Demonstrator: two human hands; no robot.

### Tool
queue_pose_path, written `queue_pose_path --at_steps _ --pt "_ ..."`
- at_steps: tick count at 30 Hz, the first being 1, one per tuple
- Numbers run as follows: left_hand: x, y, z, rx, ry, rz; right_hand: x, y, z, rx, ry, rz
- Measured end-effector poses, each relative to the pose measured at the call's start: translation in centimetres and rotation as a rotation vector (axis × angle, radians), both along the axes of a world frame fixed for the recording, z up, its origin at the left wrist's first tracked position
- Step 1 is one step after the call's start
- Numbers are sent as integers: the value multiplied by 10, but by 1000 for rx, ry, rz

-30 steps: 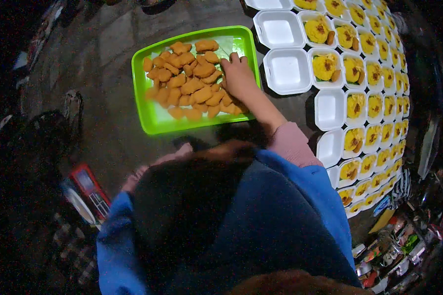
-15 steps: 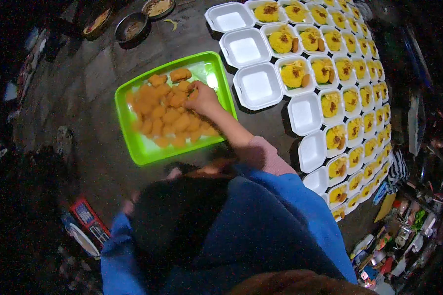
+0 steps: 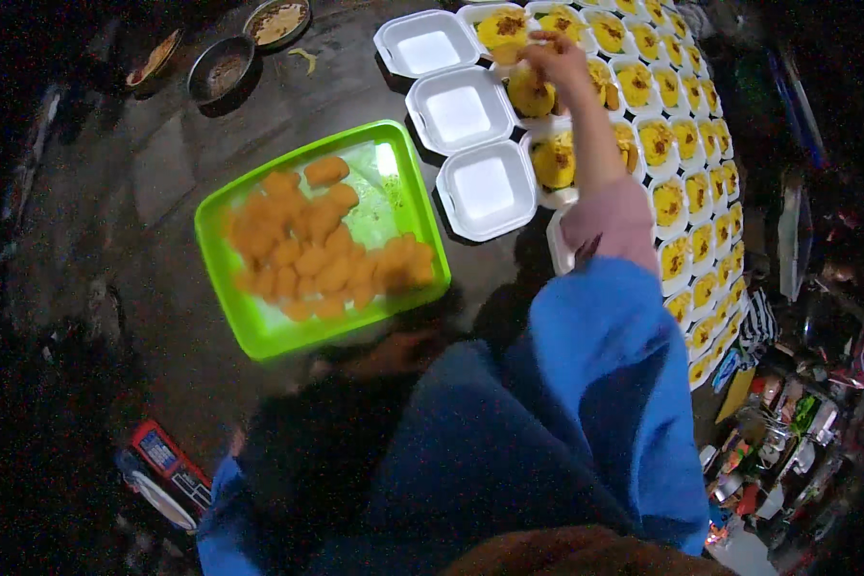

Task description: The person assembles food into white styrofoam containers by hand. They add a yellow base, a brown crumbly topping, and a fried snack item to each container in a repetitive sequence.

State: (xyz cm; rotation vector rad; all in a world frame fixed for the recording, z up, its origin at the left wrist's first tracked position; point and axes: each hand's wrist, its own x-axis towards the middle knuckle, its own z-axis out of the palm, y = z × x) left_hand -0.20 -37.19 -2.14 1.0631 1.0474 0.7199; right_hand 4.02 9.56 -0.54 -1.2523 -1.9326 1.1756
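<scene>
My right hand is stretched out over the foam boxes, fingers pinched on a golden-brown nugget, which is partly blurred. It hovers at the edge of a box of yellow rice topped with brown bits. More nuggets lie loosely piled in a bright green tray in front of me. My left hand shows only as a small patch beyond the blue sleeve at the lower left; its fingers are hidden.
Foam boxes of rice stand in several rows on the right. Lids lie open on their left. Far left are a dark bowl, a dish of shreds and another dish. A red box lies lower left; clutter fills the lower right.
My right hand has left the green tray with a nugget and swung up and right over the rice boxes. The view has shifted slightly.
</scene>
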Motion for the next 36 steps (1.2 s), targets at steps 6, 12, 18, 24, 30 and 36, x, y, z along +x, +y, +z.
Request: queue_pose_path --at_steps 6,12,18,24,30,36 --pt "-12 -1 -19 -58 -39 0 -3 58 36 96 -301 148" --pt "-17 -1 -26 -113 -23 23 -13 78 20 341 -640 249" --pt "-16 -1 -28 -159 -10 63 18 89 -1 -72 116 -195" --pt "-21 7 -35 -163 -4 56 96 182 -43 -64 43 -352" --pt "-23 7 -37 -164 -1 56 97 196 -48 482 -633 -341" --pt "-22 1 -39 -212 25 104 90 171 -29 114 -201 -628"
